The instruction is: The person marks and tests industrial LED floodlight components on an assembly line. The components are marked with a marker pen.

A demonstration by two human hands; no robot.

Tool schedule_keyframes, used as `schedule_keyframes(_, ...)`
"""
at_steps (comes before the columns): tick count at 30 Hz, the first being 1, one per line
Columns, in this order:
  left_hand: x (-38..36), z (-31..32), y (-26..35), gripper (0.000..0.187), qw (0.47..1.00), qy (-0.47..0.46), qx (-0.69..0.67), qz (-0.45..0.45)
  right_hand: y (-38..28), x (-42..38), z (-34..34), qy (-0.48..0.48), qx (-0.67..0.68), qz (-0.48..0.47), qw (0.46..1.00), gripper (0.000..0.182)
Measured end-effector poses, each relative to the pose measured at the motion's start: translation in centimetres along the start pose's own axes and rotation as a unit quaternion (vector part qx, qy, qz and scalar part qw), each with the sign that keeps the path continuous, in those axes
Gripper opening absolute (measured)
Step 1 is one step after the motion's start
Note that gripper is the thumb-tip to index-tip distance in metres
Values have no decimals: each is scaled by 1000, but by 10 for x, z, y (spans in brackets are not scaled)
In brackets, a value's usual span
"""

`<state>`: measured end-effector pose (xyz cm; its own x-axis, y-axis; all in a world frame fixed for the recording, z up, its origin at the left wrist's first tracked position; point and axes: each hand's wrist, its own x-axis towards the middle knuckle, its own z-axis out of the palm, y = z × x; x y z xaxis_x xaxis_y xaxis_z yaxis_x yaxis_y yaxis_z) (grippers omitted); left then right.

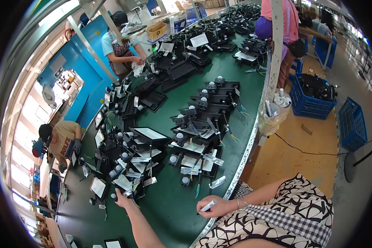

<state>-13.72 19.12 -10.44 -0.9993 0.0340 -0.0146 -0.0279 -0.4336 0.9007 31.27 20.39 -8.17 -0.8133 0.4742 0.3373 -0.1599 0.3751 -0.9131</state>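
The right hand [214, 206] has its fingers curled shut around a white marker pen [208, 206], tip pointing left, resting at the near edge of the green worktable [169, 206]. The left hand [122, 200] reaches forward, fingers closed around a small silvery part [129, 193] at the foot of a pile of black floodlight housings [132, 159]. More stacked housings [202, 118] stand just beyond. Across the table, a person in a tan shirt [64, 138] bends over.
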Motion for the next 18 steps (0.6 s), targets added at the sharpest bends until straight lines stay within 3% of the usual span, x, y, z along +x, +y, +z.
schedule_keyframes(3,-58,6,63,48,983,57,135,110,-7,-1,0,9,-7,4,1000,13)
schedule_keyframes(5,-75,-8,80,52,973,46,124,188,-1,1,0,14,-13,29,999,10)
schedule_keyframes(7,-86,-36,101,52,950,41,196,239,2,4,0,21,-34,15,999,10)
schedule_keyframes(9,-105,-64,129,48,903,98,302,291,3,6,4,41,-49,-7,998,7)
schedule_keyframes(11,-112,-103,144,37,958,77,178,212,14,5,9,45,-58,-4,997,5)
schedule_keyframes(14,-154,-137,169,21,982,60,138,116,6,4,12,58,-16,45,997,4)
schedule_keyframes(15,-169,-146,168,19,987,37,116,102,6,5,13,65,-24,15,997,3)
schedule_keyframes(18,-215,-159,151,16,992,35,118,28,12,1,15,63,48,80,994,3)
